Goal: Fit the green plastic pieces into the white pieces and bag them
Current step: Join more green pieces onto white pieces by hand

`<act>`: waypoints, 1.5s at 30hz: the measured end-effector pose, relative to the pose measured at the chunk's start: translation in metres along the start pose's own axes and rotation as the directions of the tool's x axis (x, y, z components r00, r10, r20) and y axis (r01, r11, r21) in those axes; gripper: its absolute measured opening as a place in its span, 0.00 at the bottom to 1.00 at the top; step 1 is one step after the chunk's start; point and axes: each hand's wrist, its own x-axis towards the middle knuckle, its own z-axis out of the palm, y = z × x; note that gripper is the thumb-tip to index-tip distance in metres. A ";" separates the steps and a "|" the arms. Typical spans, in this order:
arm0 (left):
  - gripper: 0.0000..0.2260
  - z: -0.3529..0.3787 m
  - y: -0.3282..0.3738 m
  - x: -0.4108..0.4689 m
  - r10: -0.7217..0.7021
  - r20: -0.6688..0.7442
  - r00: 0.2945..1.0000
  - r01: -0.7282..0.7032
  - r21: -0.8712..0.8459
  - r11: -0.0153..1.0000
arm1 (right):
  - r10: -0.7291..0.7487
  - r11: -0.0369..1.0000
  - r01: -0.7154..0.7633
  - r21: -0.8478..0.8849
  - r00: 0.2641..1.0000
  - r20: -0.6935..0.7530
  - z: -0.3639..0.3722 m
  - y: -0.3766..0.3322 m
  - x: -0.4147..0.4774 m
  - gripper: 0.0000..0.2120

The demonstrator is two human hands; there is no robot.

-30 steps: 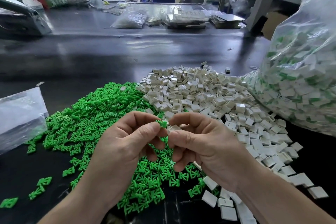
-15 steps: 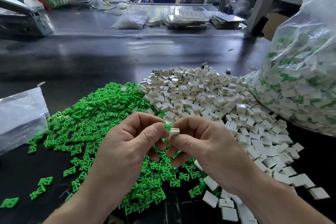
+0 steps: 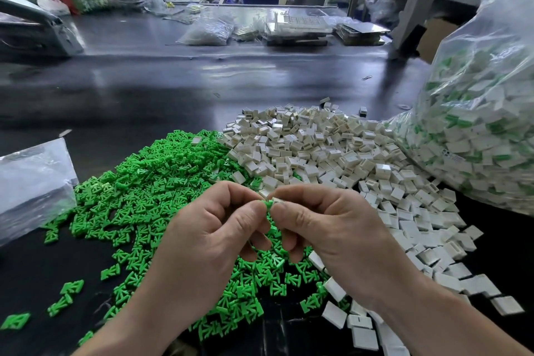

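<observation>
Dark tabletop carried, right of the green pile, a large clear bag of assembled pieces and a white pile touching the green pile's right edge. Above the green pile's near edge, left hand pinched one green piece; right hand pinched one white piece, the two pieces touching.

Single view: head-worn wide-angle camera, facing forward and down over the dark surface. Close range: both hands fill the lower centre, forearms entering from the bottom edge. Upper frame reaches far shelving and clutter. Edges bow with lens distortion. No second view.
</observation>
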 end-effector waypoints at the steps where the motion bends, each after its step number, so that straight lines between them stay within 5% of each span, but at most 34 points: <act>1: 0.05 -0.001 0.000 0.001 -0.017 0.014 1.000 0.017 -0.032 0.999 | 0.007 0.999 -0.007 0.052 1.000 -0.002 0.001 0.000 0.001 0.09; 4: 0.06 -0.003 -0.001 0.002 -0.071 0.043 0.997 0.075 -0.112 0.991 | 0.019 0.996 -0.020 0.087 1.000 0.013 0.003 0.000 0.001 0.07; 11: 0.08 -0.010 0.003 0.004 -0.169 0.150 0.974 0.175 -0.027 0.984 | 0.035 0.983 -0.022 -0.183 0.997 0.071 0.000 -0.003 -0.002 0.09; 18: 0.10 0.003 0.002 0.003 -0.112 0.064 0.992 0.123 -0.218 0.968 | 0.049 0.995 -0.051 0.085 0.998 0.033 0.008 -0.005 -0.001 0.08; 22: 0.25 -0.002 -0.001 0.004 -0.050 -0.045 0.998 0.049 -0.003 0.999 | 0.106 0.989 -0.114 0.091 0.990 0.090 0.012 -0.009 -0.001 0.05; 25: 0.34 0.002 0.001 0.000 -0.147 0.028 0.989 0.148 -0.338 0.929 | 0.190 0.981 -0.196 0.001 0.955 0.227 0.027 -0.007 -0.009 0.06; 28: 0.39 0.015 0.008 -0.008 -0.252 0.209 0.945 0.318 -0.402 0.859 | 0.225 0.974 -0.207 -0.094 0.937 0.269 0.042 -0.005 -0.016 0.11; 45: 0.33 0.027 0.022 -0.013 -0.263 0.026 0.964 0.251 -0.408 0.878 | 0.089 0.972 -0.049 -0.231 0.982 0.166 0.049 -0.017 -0.024 0.11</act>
